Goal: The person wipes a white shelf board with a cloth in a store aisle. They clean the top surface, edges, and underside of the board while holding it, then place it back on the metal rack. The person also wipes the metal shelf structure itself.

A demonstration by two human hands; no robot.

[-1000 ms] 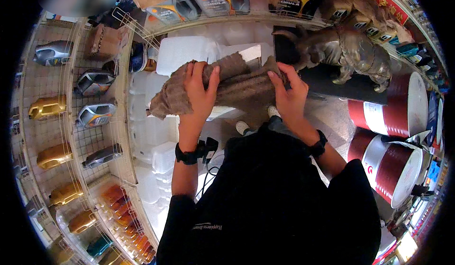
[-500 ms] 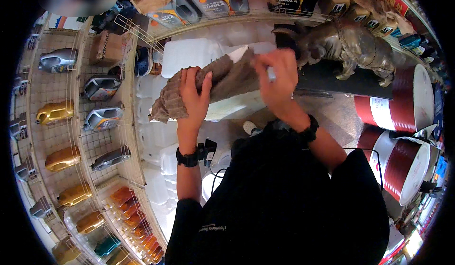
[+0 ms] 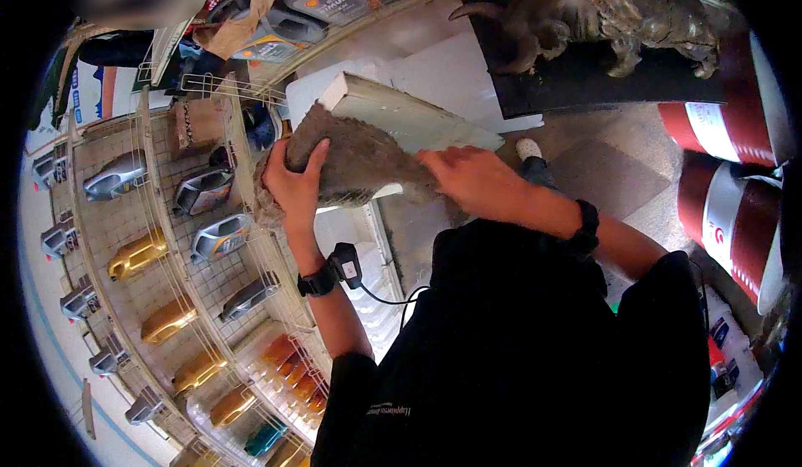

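A: Where is the cloth held?

B: The grey-brown cloth (image 3: 359, 158) is held in the air between two hands. Its left end is clamped between thumb and fingers of the left hand (image 3: 292, 183); its right end is gathered under the bent fingers of the right hand (image 3: 480, 185), which are closed on it, the right thumb being hidden. The bulk of the cloth is thus situated between the two grips.

A: What surrounds it?

B: A pale board (image 3: 418, 116) is seen just beyond the cloth, by which it is partly covered. Farther off, a bronze-coloured bull statue (image 3: 618, 16) is borne on a black base (image 3: 614, 95). Red-and-white drums (image 3: 752, 246) are placed well apart, at right. At left, plastic jugs (image 3: 171, 321) are ranged on wire-mesh shelves (image 3: 180, 241), with a cardboard box (image 3: 196, 124) near their far end.

A: How is the cloth oriented?

B: Its long axis is directed crosswise, from the left hand toward the right, with a slight slope toward the wearer at right. The broad end is set at left; the narrowed end is pointed into the right hand.
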